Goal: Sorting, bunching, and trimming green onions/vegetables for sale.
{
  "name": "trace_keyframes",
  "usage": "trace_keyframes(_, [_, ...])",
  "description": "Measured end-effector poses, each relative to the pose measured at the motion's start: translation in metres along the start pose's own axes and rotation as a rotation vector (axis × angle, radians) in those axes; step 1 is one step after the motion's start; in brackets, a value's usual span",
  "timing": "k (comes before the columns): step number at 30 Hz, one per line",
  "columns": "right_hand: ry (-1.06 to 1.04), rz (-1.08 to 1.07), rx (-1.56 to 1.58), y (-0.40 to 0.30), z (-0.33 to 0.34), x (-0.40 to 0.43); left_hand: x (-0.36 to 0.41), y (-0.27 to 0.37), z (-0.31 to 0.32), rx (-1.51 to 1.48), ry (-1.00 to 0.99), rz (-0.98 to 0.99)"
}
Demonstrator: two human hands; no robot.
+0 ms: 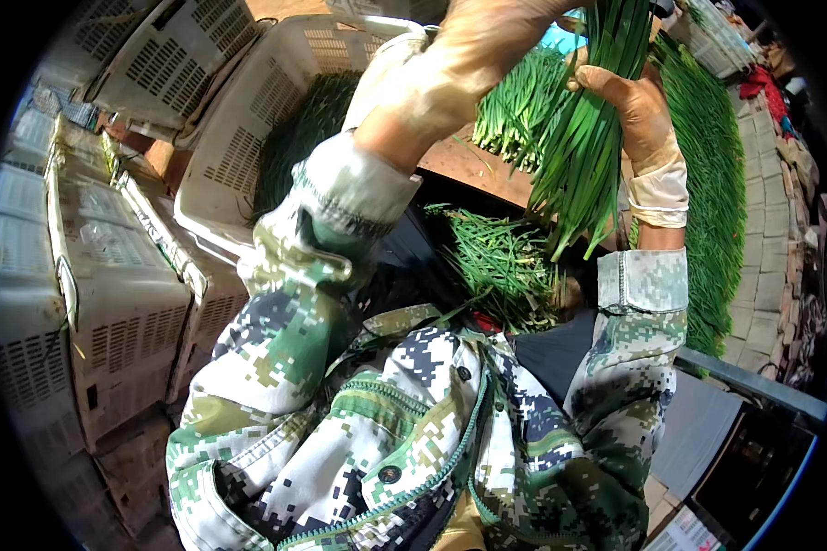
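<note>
My right hand [630, 103], in a thin pale glove, is closed around a bundle of long green leafy stalks, probably garlic chives [582, 151], whose leaf tips hang down. My left hand [503, 24] reaches across to the top of the bundle; its fingers are mostly cut off by the upper edge, so its hold cannot be told. Behind the bundle, more chives [520, 103] with pale stem ends lie on a brown board [479, 165]. Below the board is a heap of loose green and yellowish trimmings [503, 258].
A white plastic crate [231, 138] with dark green chives stands at the left, beside stacked crates [127, 275]. A long bank of chives [706, 206] runs along the right, next to grey paving [758, 227]. A metal bar [758, 386] lies at the lower right.
</note>
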State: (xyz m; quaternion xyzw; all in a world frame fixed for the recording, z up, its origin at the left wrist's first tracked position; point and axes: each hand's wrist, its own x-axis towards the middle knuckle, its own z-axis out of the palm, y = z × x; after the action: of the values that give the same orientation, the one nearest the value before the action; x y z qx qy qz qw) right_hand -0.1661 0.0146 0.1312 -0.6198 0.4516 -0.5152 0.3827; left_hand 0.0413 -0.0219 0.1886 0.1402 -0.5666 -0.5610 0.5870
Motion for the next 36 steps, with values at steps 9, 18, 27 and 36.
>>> trace_keyframes(9, [-0.052,-0.02,0.106,-0.023,-0.014,-0.046,-0.114,-0.064,-0.019,0.337,0.079,-0.237])
trace_keyframes(18, [-0.152,0.005,0.918,-0.014,-0.063,-0.075,-0.144,-0.1,-0.061,0.361,0.003,-0.634])
trace_keyframes(27, [-0.085,0.055,0.945,-0.005,-0.041,-0.074,-0.046,-0.104,-0.004,0.197,-0.681,-0.379])
trace_keyframes(36, [-0.086,0.457,0.606,-0.003,0.019,-0.055,-0.002,-0.095,0.013,-0.327,-0.545,-0.627])
